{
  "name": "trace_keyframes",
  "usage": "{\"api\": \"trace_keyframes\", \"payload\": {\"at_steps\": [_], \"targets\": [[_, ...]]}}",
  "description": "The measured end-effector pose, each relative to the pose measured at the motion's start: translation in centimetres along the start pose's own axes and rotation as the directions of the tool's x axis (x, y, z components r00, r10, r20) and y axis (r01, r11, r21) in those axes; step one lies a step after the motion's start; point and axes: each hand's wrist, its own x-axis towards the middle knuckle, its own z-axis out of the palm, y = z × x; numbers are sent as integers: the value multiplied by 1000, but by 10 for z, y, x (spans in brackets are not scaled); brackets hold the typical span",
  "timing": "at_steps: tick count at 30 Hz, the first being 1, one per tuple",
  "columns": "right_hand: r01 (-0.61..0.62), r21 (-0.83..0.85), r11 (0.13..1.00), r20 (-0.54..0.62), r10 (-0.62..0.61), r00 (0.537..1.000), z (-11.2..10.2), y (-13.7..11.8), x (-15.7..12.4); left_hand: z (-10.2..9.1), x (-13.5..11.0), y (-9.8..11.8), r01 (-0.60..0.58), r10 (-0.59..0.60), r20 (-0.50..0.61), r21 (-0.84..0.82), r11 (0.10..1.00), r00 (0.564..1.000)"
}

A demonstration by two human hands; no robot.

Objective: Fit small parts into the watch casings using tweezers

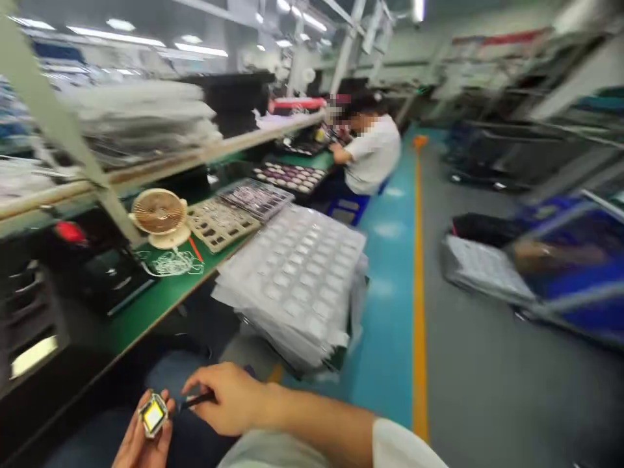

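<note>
Low in the view, my left hand (130,447) holds a small squarish part (153,416) with a bright yellow-white face and a pale rim. Its fingers are closed round the edges. Just to the right, my right hand (234,398) grips a thin dark tool (197,400), its tip pointing left toward the small part; the tip is blurred, and I cannot tell what kind of tool it is. The two hands are close together but apart, above my lap.
A tall stack of white moulded trays (297,273) stands beside the green bench (146,305). On the bench are a small fan (160,214), a coiled white cord (175,262) and a beige tray of parts (221,221). A co-worker (373,153) sits farther along. A loaded cart (487,266) is at right.
</note>
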Motion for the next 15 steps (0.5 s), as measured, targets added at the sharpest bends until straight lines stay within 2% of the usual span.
{"api": "trace_keyframes", "payload": {"at_steps": [2,4,7,9,10,12,15], "targets": [[-47,24,999,-2,47,999,-19,-5,-7,13,7,8,50,-48,-18,108,993,999],[-66,37,997,-33,68,997,-40,-9,-24,33,4,15,49,-40,-45,207,977,998],[-31,52,998,-124,37,992,-79,-15,-57,62,-7,26,-1,16,-47,293,956,999],[-80,2,997,-216,79,973,-113,-11,-72,75,-7,32,-2,7,-15,299,954,1000],[-154,-66,986,-278,130,952,-132,-7,-75,80,-5,34,4,-4,-1,292,956,1000],[-341,-223,913,-419,226,880,-170,7,-72,88,4,34,22,-25,7,279,960,1000],[-537,-348,769,-548,298,782,-214,35,-47,100,18,25,35,-39,12,255,966,999]]}}
